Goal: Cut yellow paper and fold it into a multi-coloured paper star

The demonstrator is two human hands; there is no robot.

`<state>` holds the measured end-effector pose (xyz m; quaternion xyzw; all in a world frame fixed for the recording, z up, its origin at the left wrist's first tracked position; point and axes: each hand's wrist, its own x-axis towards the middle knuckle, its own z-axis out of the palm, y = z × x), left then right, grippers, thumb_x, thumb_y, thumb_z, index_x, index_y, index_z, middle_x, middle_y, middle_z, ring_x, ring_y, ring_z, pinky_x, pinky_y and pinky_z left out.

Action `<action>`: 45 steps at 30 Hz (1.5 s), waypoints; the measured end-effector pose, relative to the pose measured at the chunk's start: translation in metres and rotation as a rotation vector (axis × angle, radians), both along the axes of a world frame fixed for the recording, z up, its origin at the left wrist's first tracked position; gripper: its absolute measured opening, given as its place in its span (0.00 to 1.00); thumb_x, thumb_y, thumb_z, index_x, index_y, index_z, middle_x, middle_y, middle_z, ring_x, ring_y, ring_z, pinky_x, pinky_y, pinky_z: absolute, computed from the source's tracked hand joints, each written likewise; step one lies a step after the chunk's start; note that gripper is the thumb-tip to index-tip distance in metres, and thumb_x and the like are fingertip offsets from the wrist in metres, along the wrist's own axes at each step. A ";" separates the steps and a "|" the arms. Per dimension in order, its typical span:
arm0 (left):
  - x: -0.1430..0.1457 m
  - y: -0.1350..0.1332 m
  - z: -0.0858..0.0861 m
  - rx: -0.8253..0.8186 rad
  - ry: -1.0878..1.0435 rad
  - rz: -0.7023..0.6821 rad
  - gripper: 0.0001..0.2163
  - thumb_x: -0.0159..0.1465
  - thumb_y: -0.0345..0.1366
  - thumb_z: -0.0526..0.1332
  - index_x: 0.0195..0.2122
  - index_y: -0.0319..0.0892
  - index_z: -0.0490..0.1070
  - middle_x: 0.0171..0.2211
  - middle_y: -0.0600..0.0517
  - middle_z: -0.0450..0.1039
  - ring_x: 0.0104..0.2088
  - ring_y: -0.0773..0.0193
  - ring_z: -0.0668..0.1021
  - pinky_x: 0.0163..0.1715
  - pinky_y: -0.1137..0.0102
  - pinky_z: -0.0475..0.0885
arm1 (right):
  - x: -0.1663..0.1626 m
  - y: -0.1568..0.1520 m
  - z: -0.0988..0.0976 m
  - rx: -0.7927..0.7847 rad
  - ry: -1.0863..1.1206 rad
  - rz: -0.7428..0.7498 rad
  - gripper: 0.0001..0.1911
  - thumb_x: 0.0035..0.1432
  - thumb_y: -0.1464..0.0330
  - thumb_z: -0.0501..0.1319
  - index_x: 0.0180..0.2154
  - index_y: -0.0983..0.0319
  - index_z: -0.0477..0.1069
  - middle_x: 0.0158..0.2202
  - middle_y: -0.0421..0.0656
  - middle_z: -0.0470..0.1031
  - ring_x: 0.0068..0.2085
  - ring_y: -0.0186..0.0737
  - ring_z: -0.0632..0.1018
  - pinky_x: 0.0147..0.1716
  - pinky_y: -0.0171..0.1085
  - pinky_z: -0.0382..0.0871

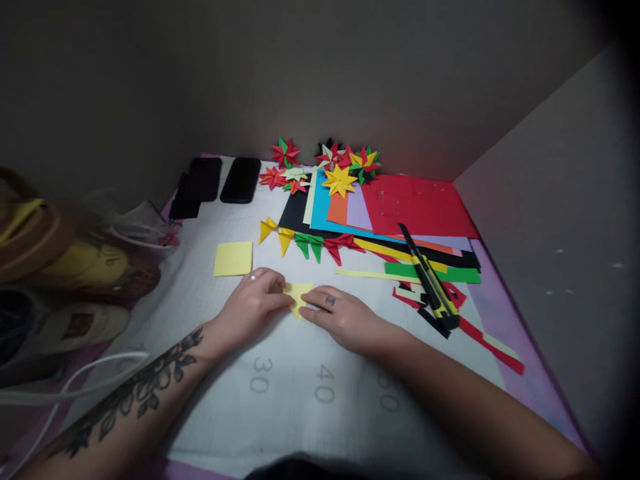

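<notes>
A small yellow paper piece (299, 293), partly folded, lies on the white cutting mat (295, 387). My left hand (253, 303) presses its left side with fingers curled down onto it. My right hand (343, 319) holds its right side flat with the fingers pressed together on the paper. Both hands meet over this piece. A yellow square sheet (233, 259) lies just left of my left hand.
Folded paper units in yellow, green and red (310, 243) lie in a row behind the hands. Coloured sheets (400, 210), finished paper stars (340, 167), a yellow-black utility knife (430, 280), paper strips (490, 343), two black phones (223, 180) and clutter at left (65, 267).
</notes>
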<state>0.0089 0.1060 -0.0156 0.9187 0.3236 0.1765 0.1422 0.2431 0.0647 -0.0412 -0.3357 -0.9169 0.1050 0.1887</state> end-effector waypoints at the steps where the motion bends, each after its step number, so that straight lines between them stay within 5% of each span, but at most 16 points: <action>1: 0.001 0.004 0.002 -0.012 0.014 -0.061 0.09 0.65 0.33 0.57 0.37 0.46 0.77 0.42 0.47 0.71 0.46 0.57 0.70 0.45 0.60 0.66 | 0.001 -0.001 0.000 0.009 -0.006 0.005 0.15 0.65 0.71 0.52 0.49 0.58 0.71 0.50 0.46 0.73 0.51 0.43 0.71 0.48 0.43 0.70; 4: 0.005 0.018 0.006 -0.089 0.041 -0.249 0.08 0.65 0.34 0.57 0.38 0.47 0.77 0.46 0.48 0.72 0.52 0.56 0.67 0.51 0.58 0.62 | 0.002 -0.003 0.000 0.043 -0.013 0.040 0.15 0.65 0.71 0.53 0.51 0.58 0.70 0.50 0.47 0.72 0.53 0.44 0.70 0.51 0.44 0.68; 11: 0.019 0.040 0.013 -0.342 0.035 -0.362 0.07 0.63 0.34 0.57 0.32 0.42 0.74 0.33 0.50 0.74 0.38 0.64 0.72 0.46 0.66 0.64 | -0.003 -0.007 0.012 0.026 -0.016 0.105 0.16 0.64 0.76 0.51 0.51 0.61 0.67 0.43 0.47 0.76 0.46 0.42 0.73 0.46 0.44 0.69; 45: 0.034 0.037 0.010 -0.314 0.150 -0.172 0.06 0.61 0.34 0.56 0.29 0.41 0.69 0.29 0.52 0.68 0.34 0.62 0.69 0.37 0.68 0.62 | -0.003 -0.007 0.001 0.069 -0.024 0.072 0.14 0.66 0.71 0.51 0.50 0.59 0.70 0.44 0.43 0.76 0.47 0.43 0.70 0.49 0.44 0.63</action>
